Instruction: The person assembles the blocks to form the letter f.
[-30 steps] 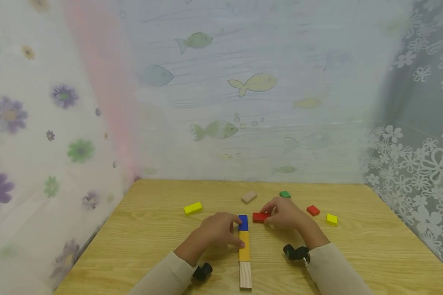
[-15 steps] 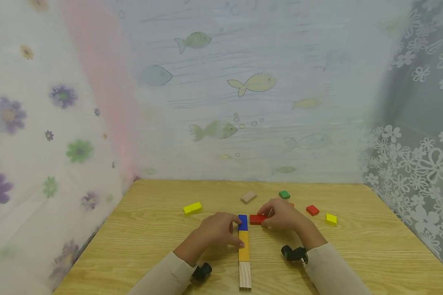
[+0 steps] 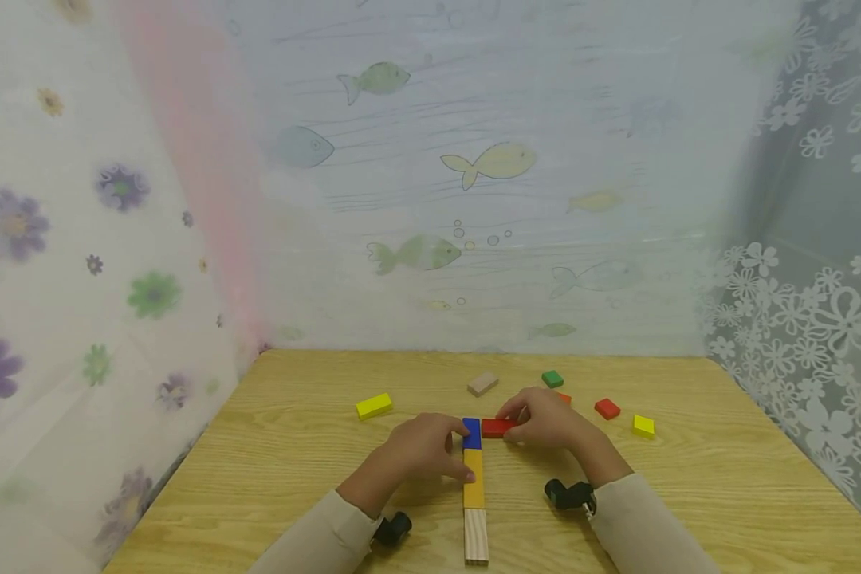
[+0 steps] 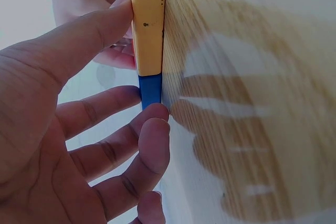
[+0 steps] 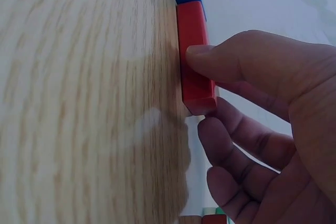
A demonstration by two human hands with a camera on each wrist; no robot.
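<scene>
In the head view a blue block [image 3: 472, 434], an orange block [image 3: 473, 478] and a bare wood block [image 3: 476, 536] lie end to end in a row. My left hand [image 3: 425, 448] rests on this row from the left. Its thumb touches the orange block and its index fingertip the blue one; the left wrist view shows the other fingers loosely bent by the blue end. My right hand [image 3: 549, 418] pinches a red block [image 5: 194, 77] between thumb and fingers. That block lies crosswise, its left end right at the blue block's side.
Behind the hands are a yellow block [image 3: 375, 406], a plain wood block [image 3: 483, 383] and a green block [image 3: 552, 379]. An orange-red block [image 3: 564, 399] is partly hidden by the right hand. Farther right lie a small red block [image 3: 607, 408] and a small yellow block [image 3: 643, 426].
My right hand has slid the red block left over the tabletop, closing the gap to the blue block. The left hand has stayed on the row.
</scene>
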